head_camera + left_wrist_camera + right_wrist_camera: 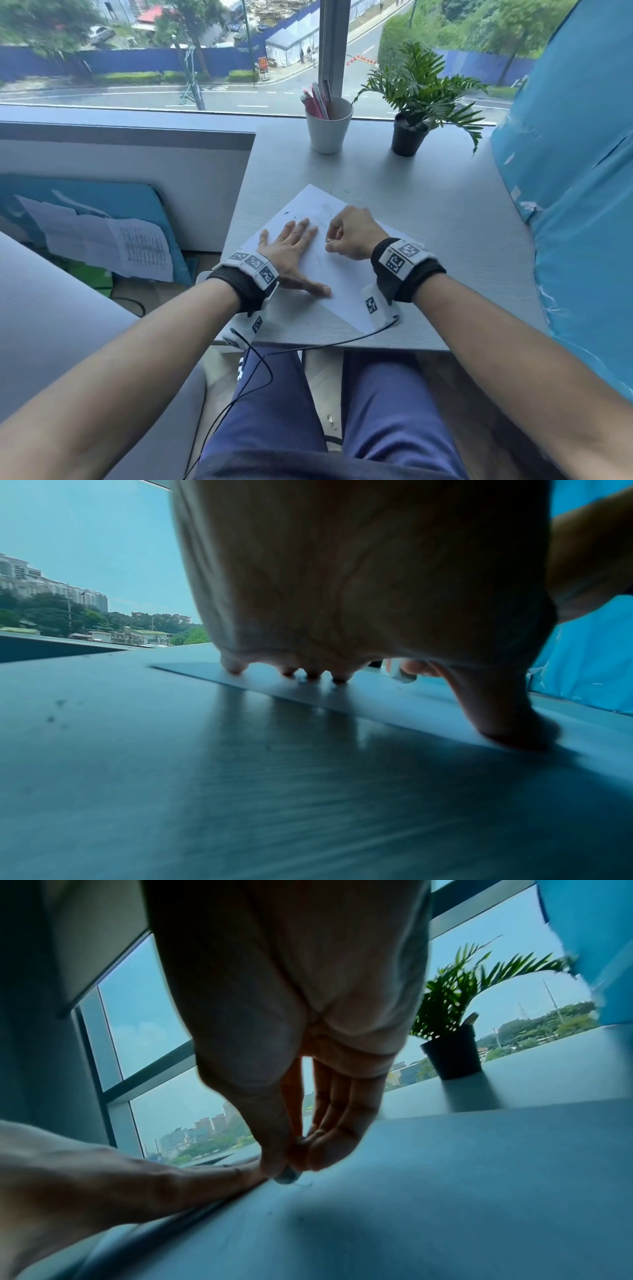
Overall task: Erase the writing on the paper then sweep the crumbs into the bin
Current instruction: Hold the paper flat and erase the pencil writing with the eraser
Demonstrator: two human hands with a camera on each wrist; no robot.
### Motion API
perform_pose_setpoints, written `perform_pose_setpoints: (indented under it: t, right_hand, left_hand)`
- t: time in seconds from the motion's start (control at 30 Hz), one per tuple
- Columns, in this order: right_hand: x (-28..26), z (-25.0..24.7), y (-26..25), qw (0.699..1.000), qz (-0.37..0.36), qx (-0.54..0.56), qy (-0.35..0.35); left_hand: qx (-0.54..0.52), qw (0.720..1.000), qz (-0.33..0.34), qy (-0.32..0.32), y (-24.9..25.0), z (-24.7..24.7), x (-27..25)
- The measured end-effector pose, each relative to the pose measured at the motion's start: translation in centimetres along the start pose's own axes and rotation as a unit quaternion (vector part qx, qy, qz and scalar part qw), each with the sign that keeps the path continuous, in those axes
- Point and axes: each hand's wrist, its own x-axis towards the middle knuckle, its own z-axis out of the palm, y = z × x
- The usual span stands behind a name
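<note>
We look down at a pale grey, wood-grained worktop (428, 240) beside a large window. A white sheet of paper (339, 287) lies on it at an angle, close to the near edge, with faint pencil writing (323, 214) near its far end.

Our left hand (291, 250) lies flat on the left part of the paper with fingers spread and thumb stretched out along the sheet, pressing it down. Our right hand (352, 233) hovers low over the middle of the paper, just beside the left fingers, its fingertips bunched together and pinching a small pale eraser (287, 1173); the eraser is blurred in the right wrist view, but it seems to touch the paper. A few dark crumbs (287, 213) sit on the sheet beyond the left hand.

Both wrists wear black bands with white marker tags, and a thin black cable runs from them to our lap.

At the far edge of the worktop stand a white cup (329, 132) holding pink pens and a green fern in a small black pot (409, 138).
</note>
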Motion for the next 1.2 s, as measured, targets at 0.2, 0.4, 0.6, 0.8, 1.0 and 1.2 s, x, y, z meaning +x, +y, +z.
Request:
perform_pose_setpoints:
  t: [0.2,0.4,0.6,0.8,1.0,1.2]
  right_hand:
    - [1.0,1.0,-1.1,0.999,0.019,0.013,0.027]
    - [1.2,0.4,-0.3,0.998,0.036,0.060,-0.006]
    - [-0.4,1.9,-1.7,0.998,-0.023,0.014,-0.055]
    - [1.2,0.6,-1.0,0.999,0.024,0.019,0.018]
    - [1.6,0.0,-0.4,0.998,0.044,0.048,0.013]
    - [-1.1,1.3,-1.8,0.996,-0.034,0.005,-0.085]
  left_hand:
    - [-0.004,1.000,0.001,-0.002,-0.2,0.3,0.2]
    - [-0.006,1.000,0.004,0.000,0.0,0.3,0.1]
    - [0.002,1.000,0.001,-0.008,0.1,0.0,0.0]
    - [0.006,1.000,-0.010,-0.001,0.4,0.0,-0.3]
    - [-0.003,1.000,-0.011,-0.004,0.7,-0.2,-0.5]
    - [0.001,1.000,-0.003,-0.007,0.5,-0.3,-0.5]
